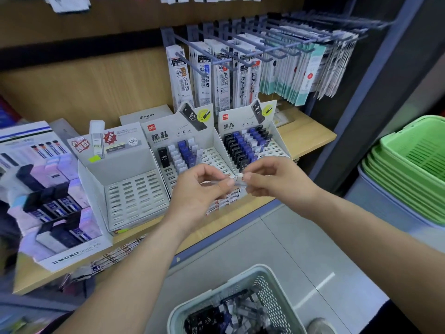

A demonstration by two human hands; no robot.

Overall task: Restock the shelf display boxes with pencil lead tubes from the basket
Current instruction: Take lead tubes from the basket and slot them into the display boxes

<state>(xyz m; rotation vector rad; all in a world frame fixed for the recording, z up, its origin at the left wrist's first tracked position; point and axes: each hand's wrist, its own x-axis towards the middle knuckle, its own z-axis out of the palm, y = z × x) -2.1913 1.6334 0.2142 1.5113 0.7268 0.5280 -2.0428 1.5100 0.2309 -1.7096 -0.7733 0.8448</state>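
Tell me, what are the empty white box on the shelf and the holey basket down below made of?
The empty display box looks like thin cardboard: matte white, with flat folded walls and printed pictures. The basket looks like moulded plastic: pale grey-green, smooth, a little shiny, with rows of even holes.

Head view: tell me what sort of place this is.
Most likely a stationery shop: refill packets hang on hooks, branded display boxes of lead tubes stand on the shelf, and green baskets are stacked at the right.
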